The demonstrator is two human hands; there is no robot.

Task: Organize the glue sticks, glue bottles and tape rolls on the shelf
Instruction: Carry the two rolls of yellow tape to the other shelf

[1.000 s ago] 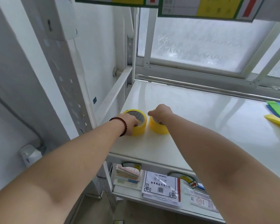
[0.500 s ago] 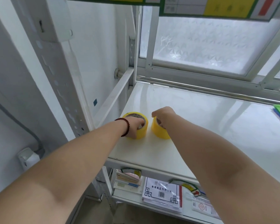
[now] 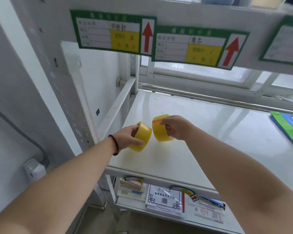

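— While both arms reach over the white shelf (image 3: 201, 141), what is in each hand?

— A yellow tape roll apiece. The left hand (image 3: 128, 136) is closed on the left tape roll (image 3: 140, 138), thumb along the lower outer face and fingers tucked into the core. The right hand (image 3: 175, 128) is closed on the right tape roll (image 3: 160, 129), fingers hooked through its centre from the far side.

— Are the rolls resting on the shelf?

— Both look lifted clear of the board and tipped on edge. They sit just beside each other, a narrow gap between them, near the shelf's left end, at about nine o'clock from its middle.

— Anything else on that level?

— A stack of green and blue folders (image 3: 287, 125) at three o'clock, at the far right edge. A beaded bracelet (image 3: 114, 144) circles the left wrist.

— And around it?

— Green-bordered labels (image 3: 113, 31) with red arrows hang from the shelf above, at twelve o'clock. Below, at six o'clock, a lower shelf holds a packet of paper (image 3: 164, 198) and some booklets (image 3: 130, 188).
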